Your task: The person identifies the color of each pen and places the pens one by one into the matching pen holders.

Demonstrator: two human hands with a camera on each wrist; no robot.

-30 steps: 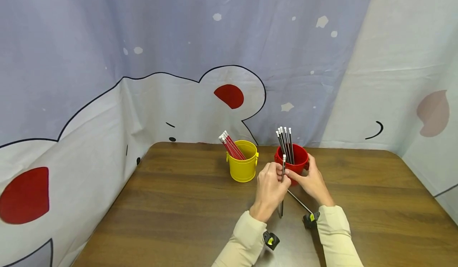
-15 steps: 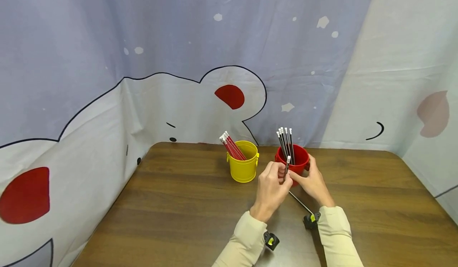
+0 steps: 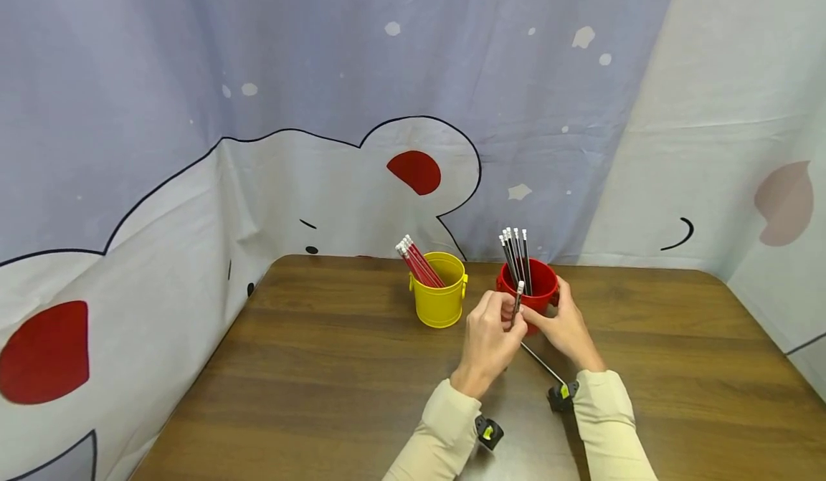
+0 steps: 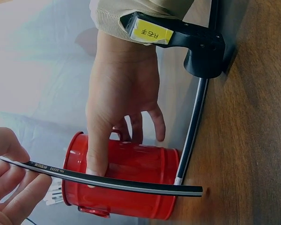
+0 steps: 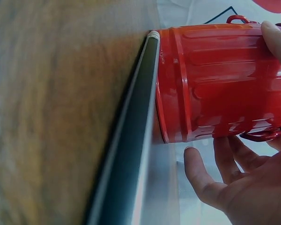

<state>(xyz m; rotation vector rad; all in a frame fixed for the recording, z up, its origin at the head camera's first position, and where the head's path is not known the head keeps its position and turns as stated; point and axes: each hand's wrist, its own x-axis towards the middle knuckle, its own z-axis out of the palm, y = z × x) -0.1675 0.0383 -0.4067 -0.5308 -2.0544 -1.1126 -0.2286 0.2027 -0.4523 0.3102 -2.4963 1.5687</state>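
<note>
In the head view, my left hand (image 3: 488,337) pinches a black pencil (image 3: 517,307) between thumb and fingers, its white eraser end up, in front of a red bucket (image 3: 543,280). The left wrist view shows this pencil's flat, unsharpened end crossing in front of the bucket. My right hand (image 3: 568,329) grips the bucket's right side, with the thumb in front and fingers around the far side. Several black pencils (image 3: 518,262) with white erasers stand leaning inside it. Another black pencil (image 5: 131,136) lies on the table, its eraser end against the bucket's base.
A yellow bucket (image 3: 439,305) with several red pencils (image 3: 419,262) leaning left stands left of the red one. Both rest near the far edge of the wooden table (image 3: 310,366), where a printed curtain (image 3: 323,201) hangs. Black wrist cameras (image 3: 488,432) hang below both sleeves.
The pencil in my left hand has tilted: its eraser end moved slightly right, and its lower length swung mostly out of sight behind the hand. My right hand keeps its grip on the red bucket.
</note>
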